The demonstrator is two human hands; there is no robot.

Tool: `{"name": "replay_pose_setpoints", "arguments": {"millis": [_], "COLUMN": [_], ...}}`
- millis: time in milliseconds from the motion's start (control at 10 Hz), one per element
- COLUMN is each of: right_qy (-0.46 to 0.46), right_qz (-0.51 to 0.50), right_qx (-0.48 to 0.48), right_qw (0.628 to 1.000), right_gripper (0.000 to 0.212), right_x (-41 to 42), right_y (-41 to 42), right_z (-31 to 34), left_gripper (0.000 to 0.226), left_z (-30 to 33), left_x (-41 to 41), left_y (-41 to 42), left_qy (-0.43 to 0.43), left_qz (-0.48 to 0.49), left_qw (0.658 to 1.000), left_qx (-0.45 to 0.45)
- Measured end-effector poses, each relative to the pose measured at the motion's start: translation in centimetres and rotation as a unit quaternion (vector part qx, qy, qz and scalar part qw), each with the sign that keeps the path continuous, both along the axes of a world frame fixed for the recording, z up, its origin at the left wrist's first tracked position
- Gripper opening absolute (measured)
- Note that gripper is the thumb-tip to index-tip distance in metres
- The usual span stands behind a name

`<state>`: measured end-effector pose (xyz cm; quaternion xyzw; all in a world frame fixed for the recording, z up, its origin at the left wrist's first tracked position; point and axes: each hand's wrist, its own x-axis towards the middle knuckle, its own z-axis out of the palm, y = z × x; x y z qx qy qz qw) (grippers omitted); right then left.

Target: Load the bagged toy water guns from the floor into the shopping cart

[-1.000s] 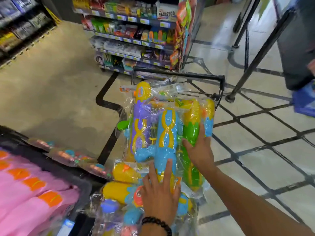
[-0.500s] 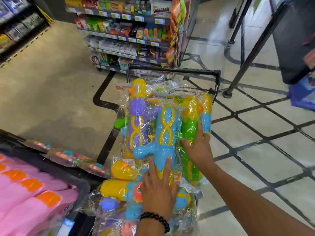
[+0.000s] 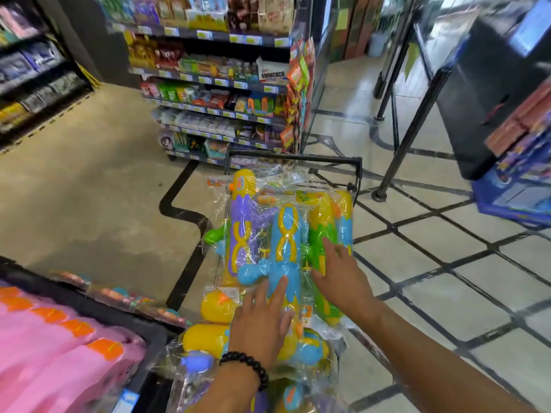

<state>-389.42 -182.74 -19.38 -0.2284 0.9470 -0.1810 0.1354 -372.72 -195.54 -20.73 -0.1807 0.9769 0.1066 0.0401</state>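
A black shopping cart point(image 3: 298, 158) stands in front of me, piled with toy water guns in clear plastic bags. On top lie a purple and yellow gun point(image 3: 241, 222), a blue one point(image 3: 284, 242) and a green and yellow one point(image 3: 320, 231). More bagged guns point(image 3: 208, 338) fill the near end. My left hand point(image 3: 262, 323), with a black bead bracelet, rests flat on the blue gun's lower end, fingers spread. My right hand point(image 3: 343, 275) lies flat on the green gun's bag, fingers apart. Neither hand grips anything.
A snack shelf unit point(image 3: 220, 93) stands just beyond the cart. Pink packs point(image 3: 59, 353) fill a black bin at lower left, with small bagged toys point(image 3: 125, 296) on its rim. Black metal stand legs point(image 3: 414, 120) and a blue display point(image 3: 518, 192) are at right.
My view has tilted upward, showing more of the shelves. Both hands stay flat on the pile; the right hand has slid slightly down the green gun.
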Motion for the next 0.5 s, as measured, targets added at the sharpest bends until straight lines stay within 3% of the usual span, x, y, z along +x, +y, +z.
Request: {"name": "replay_pose_setpoints", "arguments": {"millis": [200,300,500], "right_qy": [0.078,0.096,0.13], "right_qz": [0.086,0.113,0.153], "right_qx": [0.079,0.079,0.074], "right_qw": [0.99,0.986,0.977], "right_gripper": [0.054,0.06,0.063], "right_x": [4.0,5.8,10.3], "right_y": [1.9,2.9,5.3], "right_z": [6.8,9.5,15.1], "left_gripper": [0.062,0.052,0.05], "left_z": [5.7,7.8,13.2], "left_x": [1.5,2.7,6.2], "left_y": [-2.7,-3.3,-2.5], "left_qy": [-0.016,0.023,0.021], "left_qz": [-0.085,-0.106,-0.098], "left_qw": [0.996,0.994,0.992], "left_qx": [-0.022,-0.033,-0.072]}}
